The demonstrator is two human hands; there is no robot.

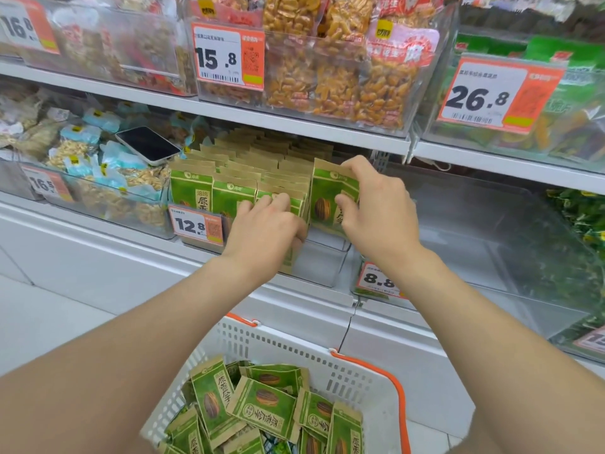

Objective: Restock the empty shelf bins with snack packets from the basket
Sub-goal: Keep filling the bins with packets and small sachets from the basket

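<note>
A clear shelf bin (322, 267) on the lower shelf holds rows of upright green and kraft-paper seed packets (212, 194). My right hand (376, 208) grips one such packet (325, 198) upright at the right end of the front row, thumb on its face and fingers over its top edge. My left hand (266, 229) rests on the front-row packets beside it, its fingertips curled over their tops. Below, a white basket (288, 348) with orange handles holds several more of the same packets (262, 407), lying loose.
A phone (147, 145) lies on the blue-and-clear snack bags in the bin to the left. An empty clear bin (474, 231) stands to the right, price tag 8.8 (379, 280) on its front. Full bins fill the shelf above. White base panel and floor lie below.
</note>
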